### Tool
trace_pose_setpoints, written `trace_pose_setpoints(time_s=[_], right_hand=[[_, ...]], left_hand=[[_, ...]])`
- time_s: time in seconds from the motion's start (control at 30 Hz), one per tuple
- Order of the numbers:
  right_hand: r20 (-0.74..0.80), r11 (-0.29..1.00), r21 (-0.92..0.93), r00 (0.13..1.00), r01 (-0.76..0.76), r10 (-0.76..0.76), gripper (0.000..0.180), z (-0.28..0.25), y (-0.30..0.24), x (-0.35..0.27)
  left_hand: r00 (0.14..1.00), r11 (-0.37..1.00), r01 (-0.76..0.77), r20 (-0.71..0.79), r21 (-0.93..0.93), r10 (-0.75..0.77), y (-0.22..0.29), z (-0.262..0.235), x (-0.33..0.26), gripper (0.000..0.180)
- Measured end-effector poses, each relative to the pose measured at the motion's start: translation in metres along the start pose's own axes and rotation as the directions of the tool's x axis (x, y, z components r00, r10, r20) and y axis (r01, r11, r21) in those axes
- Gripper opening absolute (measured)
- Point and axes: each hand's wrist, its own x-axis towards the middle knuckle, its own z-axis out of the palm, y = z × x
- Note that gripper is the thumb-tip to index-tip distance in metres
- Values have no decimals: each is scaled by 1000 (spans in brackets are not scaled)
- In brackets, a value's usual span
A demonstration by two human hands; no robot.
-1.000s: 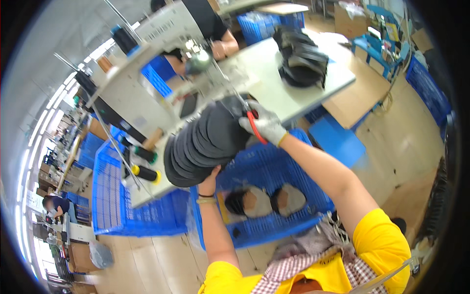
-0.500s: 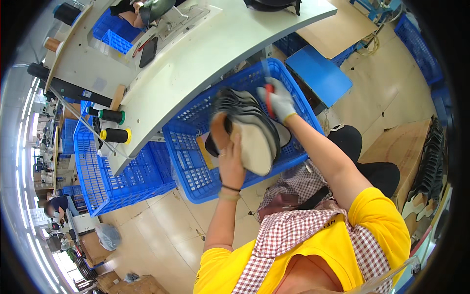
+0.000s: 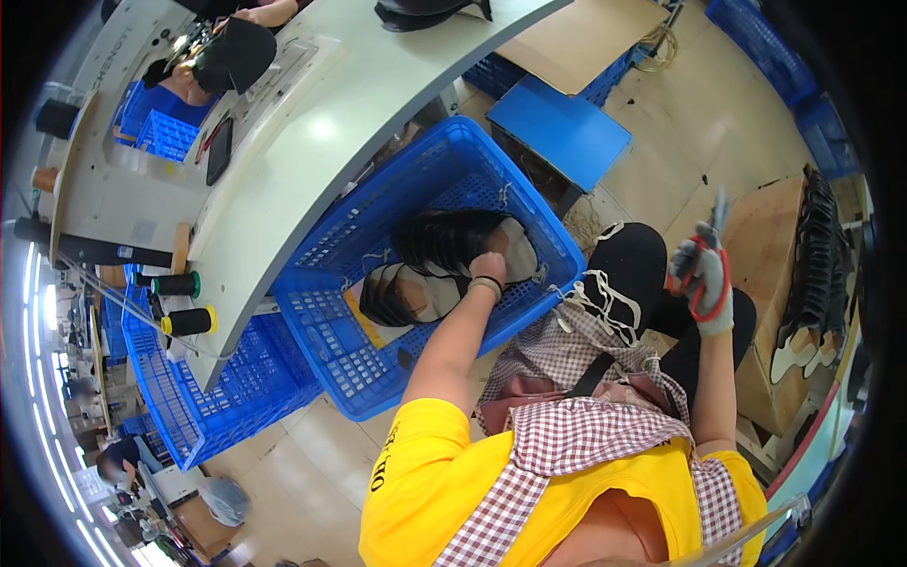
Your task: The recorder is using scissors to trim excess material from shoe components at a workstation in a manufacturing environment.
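Observation:
Inside the blue plastic basket [image 3: 331, 402] lie two stacks of black shoe uppers with beige linings. My left hand [image 3: 488, 267] is bare and curled at the near side of the larger stack [image 3: 444, 236]; its fingertips are partly hidden against the pieces. The smaller stack [image 3: 385, 295] lies just left of that hand, over a yellow-edged sheet. My right hand [image 3: 710, 288], in a grey-white glove, is wrapped round red-handled scissors [image 3: 724, 274]. Their blades point away from me, above my knee and outside the basket.
A curved white sewing table [image 3: 312, 142] borders the basket's far left, with thread spools [image 3: 189, 321] at its edge. Another blue basket [image 3: 227, 378] stands left. A blue stool [image 3: 559, 128] is beyond; at right, more uppers [image 3: 814, 265] lie on a cardboard box. Another person's hand [image 3: 269, 13] works at the table.
My right hand has swung out of the basket to the right with the scissors. The pieces my left hand held up now lie in the basket, and that hand has moved right and down.

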Motion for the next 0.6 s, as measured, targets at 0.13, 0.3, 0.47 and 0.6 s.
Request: trace_pose_setpoints(time_s=[0.13, 0.3, 0.47, 0.6], right_hand=[[-61, 992, 93, 995, 81, -75, 45, -36, -9, -31], [-142, 991, 126, 989, 53, -35, 49, -29, -10, -60], [-143, 986, 140, 987, 93, -73, 50, -32, -15, -77], [-164, 984, 145, 983, 103, -79, 51, -19, -17, -75]], left_hand=[[901, 996, -68, -425, 65, 89, 4, -14, 18, 12], [932, 997, 17, -362, 77, 12, -4, -20, 36, 7], [976, 987, 35, -218, 158, 0, -9, -31, 31, 17], [919, 973, 65, -366, -221, -145, -32, -50, -10, 36]])
